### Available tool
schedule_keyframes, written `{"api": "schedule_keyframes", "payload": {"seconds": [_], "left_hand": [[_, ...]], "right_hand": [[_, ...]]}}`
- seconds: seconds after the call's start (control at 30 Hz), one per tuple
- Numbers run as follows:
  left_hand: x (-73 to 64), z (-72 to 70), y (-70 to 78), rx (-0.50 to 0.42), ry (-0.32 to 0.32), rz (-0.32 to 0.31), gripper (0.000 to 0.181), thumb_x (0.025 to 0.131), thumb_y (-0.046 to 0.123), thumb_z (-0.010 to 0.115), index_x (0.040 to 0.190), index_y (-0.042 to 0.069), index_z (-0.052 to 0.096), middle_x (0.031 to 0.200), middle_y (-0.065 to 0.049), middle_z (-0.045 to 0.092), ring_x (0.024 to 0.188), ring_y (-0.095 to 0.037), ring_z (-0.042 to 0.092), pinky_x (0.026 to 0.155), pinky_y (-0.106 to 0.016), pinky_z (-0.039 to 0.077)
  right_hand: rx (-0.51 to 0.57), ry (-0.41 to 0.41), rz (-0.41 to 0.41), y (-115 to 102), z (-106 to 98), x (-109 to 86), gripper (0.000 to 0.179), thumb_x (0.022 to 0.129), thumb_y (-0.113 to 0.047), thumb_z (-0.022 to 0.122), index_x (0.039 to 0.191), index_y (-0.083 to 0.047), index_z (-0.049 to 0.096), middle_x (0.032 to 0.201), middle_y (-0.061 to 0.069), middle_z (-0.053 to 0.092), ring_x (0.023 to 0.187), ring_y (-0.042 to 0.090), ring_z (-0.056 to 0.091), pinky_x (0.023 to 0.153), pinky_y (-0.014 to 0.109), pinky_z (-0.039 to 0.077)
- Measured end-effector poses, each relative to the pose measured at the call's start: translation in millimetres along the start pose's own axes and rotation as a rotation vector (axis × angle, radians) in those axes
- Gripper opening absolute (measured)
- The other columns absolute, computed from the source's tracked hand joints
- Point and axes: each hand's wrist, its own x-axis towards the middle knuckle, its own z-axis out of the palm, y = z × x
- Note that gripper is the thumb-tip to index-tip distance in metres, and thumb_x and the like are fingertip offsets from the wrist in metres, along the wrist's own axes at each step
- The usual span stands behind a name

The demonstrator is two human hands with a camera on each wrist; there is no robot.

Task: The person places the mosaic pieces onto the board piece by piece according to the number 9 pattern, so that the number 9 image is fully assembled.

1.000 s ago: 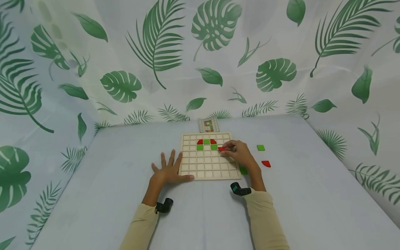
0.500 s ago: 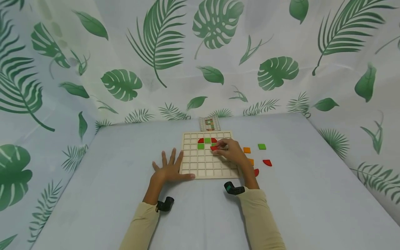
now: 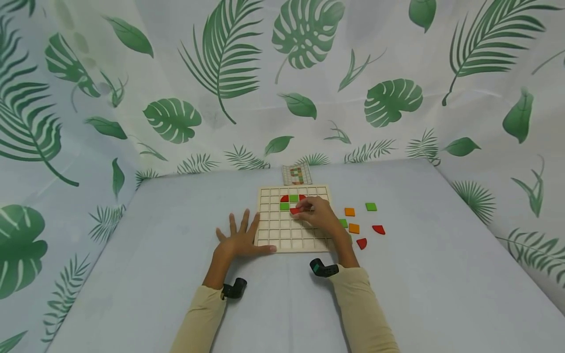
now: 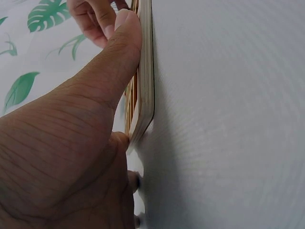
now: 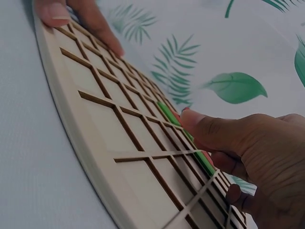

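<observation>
A wooden grid board (image 3: pixel 279 239) lies on the table with red and green tiles set in its upper cells. My left hand (image 3: pixel 237 243) rests at its near left corner with fingers spread; in the left wrist view the thumb (image 4: pixel 125 36) lies along the board's edge. My right hand (image 3: pixel 321 215) pinches a red quarter-round tile (image 3: pixel 294 211) over the board, just right of a green square tile (image 3: pixel 284 206). Another green tile (image 3: pixel 293 198) sits in the row above, between two red tiles. The right fingers partly hide the tiles beside them.
Behind the board lies a small pattern card (image 3: pixel 297 175). Loose tiles lie right of the board: orange squares (image 3: pixel 349 212), a green square (image 3: pixel 371 207) and red quarter-rounds (image 3: pixel 378 229). A leaf-printed cloth (image 3: pixel 238 113) stands around the table.
My right hand has moved left across the board with the red tile, uncovering loose tiles on the right. My left hand has stayed at the board's corner.
</observation>
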Motion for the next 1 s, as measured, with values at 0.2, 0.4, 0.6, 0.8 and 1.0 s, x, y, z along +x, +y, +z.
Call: {"api": "schedule_keyframes", "payload": {"seconds": [0.2,0.4,0.6,0.8,1.0], "left_hand": [[-1.3,-0.7,2.1,0.008,0.005,0.002,0.108,0.08,0.074,0.058,0.159,0.023,0.006,0.166,-0.012,-0.006,0.147,-0.049,-0.014,0.104,-0.08,0.003],[-2.2,-1.1,3.1,0.02,0.008,-0.002,0.109,0.079,0.076,0.057,0.159,0.023,0.005,0.166,-0.012,-0.006,0.147,-0.049,-0.014,0.105,-0.08,0.004],[-1.1,-0.4,3.0,0.026,0.01,-0.004,0.109,0.078,0.077,0.057,0.159,0.024,0.005,0.166,-0.011,-0.006,0.147,-0.049,-0.014,0.104,-0.08,0.005],[0.0,0.8,3.5,0.03,0.014,-0.007,0.109,0.078,0.078,0.056,0.159,0.025,0.006,0.166,-0.011,-0.005,0.147,-0.048,-0.014,0.105,-0.08,0.005],[-1.5,0.3,2.5,0.028,0.016,-0.007,0.109,0.078,0.078,0.056,0.159,0.025,0.006,0.166,-0.011,-0.005,0.148,-0.048,-0.014,0.105,-0.08,0.005]], "right_hand": [[-0.048,-0.004,-0.008,-2,9,4.2,0.024,0.083,-0.017,0.079,0.098,0.001,0.071,0.089,0.01,0.071,0.085,0.021,0.066,0.083,0.038,0.055],[-0.134,0.028,-0.032,-4,15,6.2,0.026,0.081,-0.022,0.081,0.097,-0.002,0.073,0.089,0.01,0.069,0.095,0.026,0.054,0.088,0.044,0.045],[-0.176,0.025,-0.009,-8,18,6.3,0.025,0.081,-0.025,0.081,0.096,-0.007,0.073,0.092,0.01,0.063,0.103,0.03,0.047,0.088,0.046,0.043],[-0.231,0.014,0.005,-7,22,7.5,0.026,0.08,-0.03,0.081,0.095,-0.011,0.073,0.096,0.01,0.06,0.102,0.03,0.046,0.086,0.046,0.042],[-0.277,0.011,-0.004,-9,25,9.3,0.027,0.08,-0.032,0.081,0.096,-0.012,0.073,0.097,0.01,0.061,0.099,0.029,0.048,0.087,0.047,0.042]]}}
